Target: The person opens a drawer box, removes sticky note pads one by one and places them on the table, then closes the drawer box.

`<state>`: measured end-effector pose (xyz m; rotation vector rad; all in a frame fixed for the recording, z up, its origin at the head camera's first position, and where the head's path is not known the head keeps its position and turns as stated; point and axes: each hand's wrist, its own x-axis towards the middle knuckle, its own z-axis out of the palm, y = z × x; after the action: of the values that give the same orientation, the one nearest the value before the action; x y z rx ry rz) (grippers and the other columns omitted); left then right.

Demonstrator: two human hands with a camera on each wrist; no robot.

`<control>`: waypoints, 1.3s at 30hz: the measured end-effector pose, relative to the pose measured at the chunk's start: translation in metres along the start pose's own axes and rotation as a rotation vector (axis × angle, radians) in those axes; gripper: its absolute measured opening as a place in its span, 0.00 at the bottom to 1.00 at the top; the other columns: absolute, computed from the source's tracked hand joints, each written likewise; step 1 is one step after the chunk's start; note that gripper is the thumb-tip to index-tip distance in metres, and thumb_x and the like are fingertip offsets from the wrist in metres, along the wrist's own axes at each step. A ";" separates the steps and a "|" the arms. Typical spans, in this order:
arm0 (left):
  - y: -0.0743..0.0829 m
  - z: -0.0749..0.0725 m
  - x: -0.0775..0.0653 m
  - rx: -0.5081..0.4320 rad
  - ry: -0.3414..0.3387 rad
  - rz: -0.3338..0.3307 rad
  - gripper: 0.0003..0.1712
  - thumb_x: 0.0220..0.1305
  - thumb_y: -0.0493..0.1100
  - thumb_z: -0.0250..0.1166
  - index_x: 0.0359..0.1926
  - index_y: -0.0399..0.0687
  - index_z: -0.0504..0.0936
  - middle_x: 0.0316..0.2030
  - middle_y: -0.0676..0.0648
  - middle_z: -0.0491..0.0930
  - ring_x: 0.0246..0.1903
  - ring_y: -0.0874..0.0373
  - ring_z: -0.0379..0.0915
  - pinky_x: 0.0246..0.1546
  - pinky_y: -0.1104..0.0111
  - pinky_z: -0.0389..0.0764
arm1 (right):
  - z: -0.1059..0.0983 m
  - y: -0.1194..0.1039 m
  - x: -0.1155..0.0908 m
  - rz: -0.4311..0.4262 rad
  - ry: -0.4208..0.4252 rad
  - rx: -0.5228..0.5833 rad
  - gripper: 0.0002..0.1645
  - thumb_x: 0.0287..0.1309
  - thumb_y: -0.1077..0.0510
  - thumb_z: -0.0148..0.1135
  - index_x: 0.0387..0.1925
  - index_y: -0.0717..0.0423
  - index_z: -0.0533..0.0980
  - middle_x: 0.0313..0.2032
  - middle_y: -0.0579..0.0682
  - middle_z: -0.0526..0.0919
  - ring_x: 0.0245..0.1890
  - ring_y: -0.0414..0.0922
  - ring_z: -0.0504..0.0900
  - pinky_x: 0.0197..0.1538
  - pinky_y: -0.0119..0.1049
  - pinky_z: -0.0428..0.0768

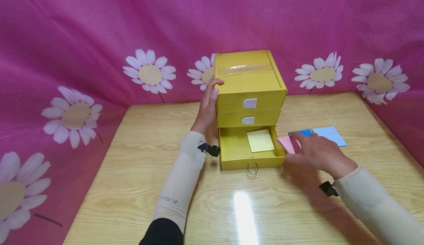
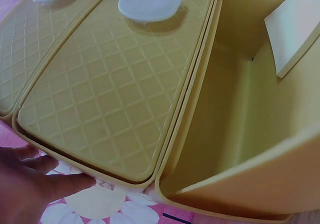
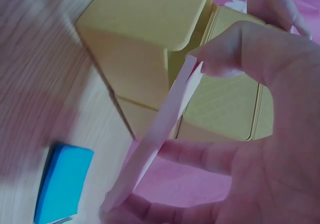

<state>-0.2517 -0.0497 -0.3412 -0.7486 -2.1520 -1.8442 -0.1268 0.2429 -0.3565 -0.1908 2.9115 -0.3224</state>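
Observation:
A yellow drawer box [image 1: 250,75] stands on the table with its bottom drawer [image 1: 232,145] pulled out. My left hand [image 1: 208,107] rests against the box's left side, fingers at the top edge; in the left wrist view the fingers [image 2: 70,184] touch that side. My right hand [image 1: 318,153] pinches a pink sticky note pad [image 3: 155,129] between thumb and fingers, just right of the open drawer. A pale yellow sticky note pad [image 1: 260,141] lies inside the drawer. Behind my right hand are a blue pad [image 1: 301,132] and a light blue pad [image 1: 329,136], partly covered.
The two upper drawers are closed, with white tabs [image 1: 250,103] on their fronts. A dark ring pull [image 1: 253,169] hangs on the open drawer's front. A pink cloth with daisies [image 1: 149,74] rises behind the wooden table [image 1: 149,156].

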 end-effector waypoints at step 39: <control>-0.032 0.003 0.009 -0.021 0.015 0.011 0.26 0.70 0.56 0.39 0.62 0.52 0.65 0.75 0.45 0.44 0.72 0.55 0.42 0.69 0.48 0.47 | 0.027 0.033 -0.010 0.106 -0.115 0.004 0.43 0.49 0.38 0.61 0.57 0.63 0.64 0.23 0.54 0.69 0.23 0.50 0.69 0.22 0.42 0.70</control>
<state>-0.2750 -0.0480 -0.3654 -0.7469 -2.1179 -1.8637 -0.1147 0.2708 -0.3882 -0.0521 2.7939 -0.2897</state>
